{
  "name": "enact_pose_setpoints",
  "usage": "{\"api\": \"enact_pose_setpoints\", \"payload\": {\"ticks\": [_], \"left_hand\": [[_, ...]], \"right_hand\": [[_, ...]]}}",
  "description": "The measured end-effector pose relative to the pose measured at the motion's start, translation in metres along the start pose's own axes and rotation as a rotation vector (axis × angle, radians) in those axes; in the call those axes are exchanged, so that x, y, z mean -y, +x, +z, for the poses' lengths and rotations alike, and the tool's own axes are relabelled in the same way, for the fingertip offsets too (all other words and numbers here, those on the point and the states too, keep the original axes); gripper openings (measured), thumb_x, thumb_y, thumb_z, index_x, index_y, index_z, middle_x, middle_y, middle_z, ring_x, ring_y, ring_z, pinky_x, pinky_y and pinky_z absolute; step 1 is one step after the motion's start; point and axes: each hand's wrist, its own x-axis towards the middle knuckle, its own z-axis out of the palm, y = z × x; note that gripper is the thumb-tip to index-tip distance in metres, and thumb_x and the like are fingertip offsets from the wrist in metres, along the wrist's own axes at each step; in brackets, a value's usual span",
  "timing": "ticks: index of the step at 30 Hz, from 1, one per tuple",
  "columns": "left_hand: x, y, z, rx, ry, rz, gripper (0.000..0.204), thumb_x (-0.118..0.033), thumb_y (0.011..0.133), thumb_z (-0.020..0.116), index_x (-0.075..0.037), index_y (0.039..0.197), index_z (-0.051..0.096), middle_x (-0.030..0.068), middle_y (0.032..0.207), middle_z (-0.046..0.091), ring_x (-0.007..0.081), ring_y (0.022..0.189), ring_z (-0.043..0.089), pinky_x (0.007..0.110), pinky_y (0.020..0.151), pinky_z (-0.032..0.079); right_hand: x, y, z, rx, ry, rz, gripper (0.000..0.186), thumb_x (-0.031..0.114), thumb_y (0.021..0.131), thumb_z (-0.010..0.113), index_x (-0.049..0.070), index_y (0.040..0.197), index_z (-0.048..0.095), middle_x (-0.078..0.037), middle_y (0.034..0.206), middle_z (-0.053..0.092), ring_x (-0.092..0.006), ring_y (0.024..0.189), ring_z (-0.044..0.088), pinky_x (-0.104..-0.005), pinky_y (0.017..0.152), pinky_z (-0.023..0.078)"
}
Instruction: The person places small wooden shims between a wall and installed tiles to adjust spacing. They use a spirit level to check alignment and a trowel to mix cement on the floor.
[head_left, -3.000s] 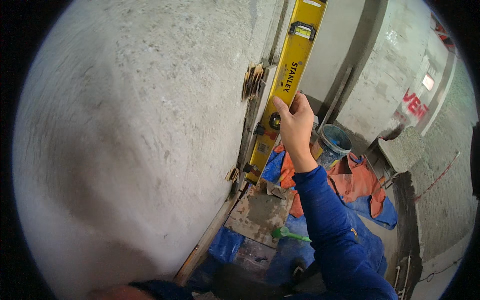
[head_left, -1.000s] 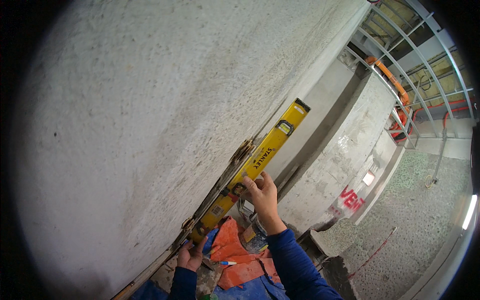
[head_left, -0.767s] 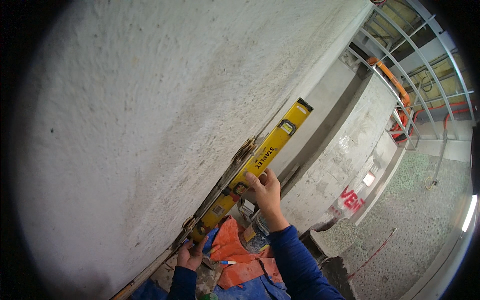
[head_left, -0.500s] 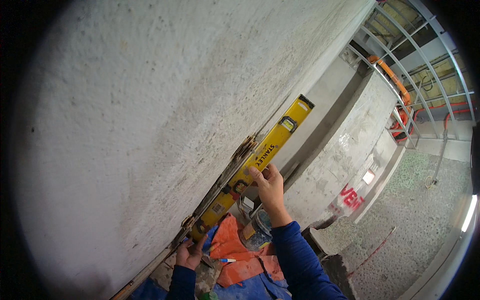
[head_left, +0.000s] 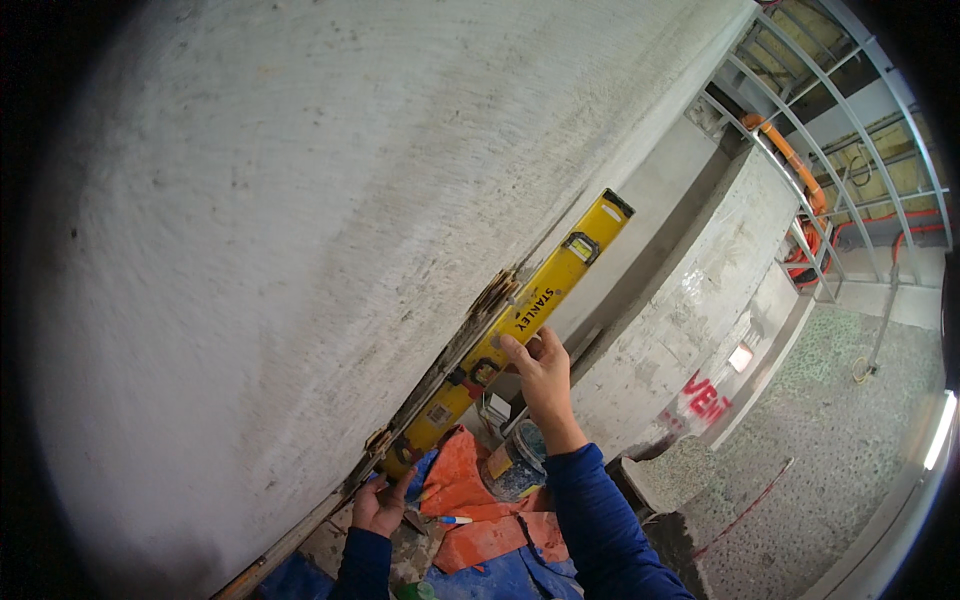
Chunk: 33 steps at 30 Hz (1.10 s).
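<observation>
A yellow spirit level with black end caps lies at a slant along the lower edge of the pale plastered wall. My right hand grips its outer edge near the middle, the thumb on the yellow face and the other fingers partly hidden. At the level's lower end my left hand has its fingertips closed against it. Thin splintered strips show between the wall edge and the level.
Below stands a dirty bucket among orange sheeting and blue sheeting. A concrete ledge with red paint marks runs along the right. Beyond are a metal frame, an orange pipe and a lit tube.
The view has shifted very slightly. Both hands stay on the level, with no clear movement of it against the wall.
</observation>
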Motion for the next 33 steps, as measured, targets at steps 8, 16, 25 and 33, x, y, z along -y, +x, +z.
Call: {"api": "enact_pose_setpoints", "payload": {"ticks": [8, 16, 25, 33], "left_hand": [[-0.003, 0.006, -0.009, 0.04, 0.138, 0.112, 0.049, -0.001, 0.096, 0.048, 0.017, 0.14, 0.038, 0.035, 0.144, 0.047, 0.0463, 0.133, 0.051, 0.056, 0.114, 0.047], [0.01, -0.018, -0.073, -0.415, 0.655, -0.028, 0.04, -0.003, 0.086, 0.05, 0.015, 0.122, 0.047, 0.0269, 0.114, 0.058, 0.0468, 0.116, 0.059, 0.06, 0.11, 0.05], [0.046, -0.108, -0.073, -0.506, 1.838, 0.286, 0.069, -0.01, 0.086, 0.071, -0.004, 0.148, 0.04, 0.021, 0.149, 0.043, 0.0357, 0.137, 0.045, 0.052, 0.11, 0.044], [0.131, -0.172, -0.042, 0.15, 2.592, 1.179, 0.052, -0.035, 0.096, 0.07, -0.004, 0.134, 0.054, 0.015, 0.113, 0.065, 0.0312, 0.095, 0.066, 0.042, 0.084, 0.055]], "right_hand": [[-0.009, 0.006, -0.001, -0.061, -0.09, 0.016, 0.033, 0.012, 0.096, 0.07, -0.007, 0.12, 0.058, -0.017, 0.104, 0.075, -0.0181, 0.087, 0.072, -0.0306, 0.074, 0.057], [-0.041, -0.078, -0.08, -0.248, 0.101, 0.058, 0.027, 0.004, 0.092, 0.07, -0.006, 0.115, 0.06, -0.011, 0.099, 0.073, -0.0163, 0.087, 0.07, -0.0299, 0.078, 0.056], [-0.127, -0.202, -0.102, -0.205, 0.395, 0.304, 0.024, 0.003, 0.091, 0.074, -0.002, 0.11, 0.06, -0.011, 0.107, 0.073, -0.0183, 0.095, 0.071, -0.0338, 0.085, 0.057], [-0.15, -0.293, 0.026, 0.321, 0.558, 0.271, 0.028, 0.014, 0.088, 0.082, 0.002, 0.109, 0.067, -0.007, 0.101, 0.073, -0.0152, 0.092, 0.07, -0.0316, 0.078, 0.057]]}}
